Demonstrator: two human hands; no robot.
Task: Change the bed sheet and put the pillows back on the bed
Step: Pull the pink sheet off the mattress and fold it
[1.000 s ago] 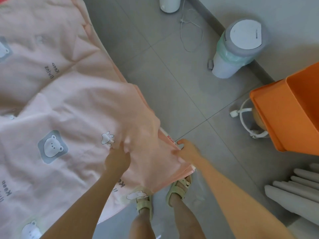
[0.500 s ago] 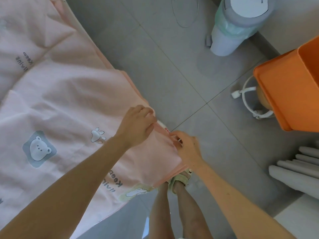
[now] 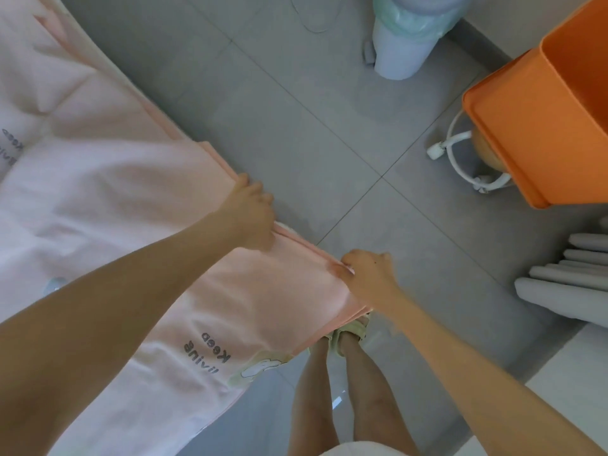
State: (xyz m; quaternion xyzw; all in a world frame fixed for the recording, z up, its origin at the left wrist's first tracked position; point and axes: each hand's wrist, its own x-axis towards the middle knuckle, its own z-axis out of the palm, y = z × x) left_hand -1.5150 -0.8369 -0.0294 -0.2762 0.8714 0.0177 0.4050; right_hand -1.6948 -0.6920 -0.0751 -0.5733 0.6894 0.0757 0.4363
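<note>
Left hand (image 3: 253, 215) has slid along the sheet (image 3: 131, 199) edge, away from the right hand (image 3: 368, 274). Both grip that seemingly layered edge at the near corner. Uneven pulling could drag the spread sheet askew, onto the floor (image 3: 329, 110).

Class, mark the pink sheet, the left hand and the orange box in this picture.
pink sheet (image 3: 125, 199): head view, plain fabric.
left hand (image 3: 253, 218): head view, back of the hand.
orange box (image 3: 533, 133): head view, outer side wall.
</note>
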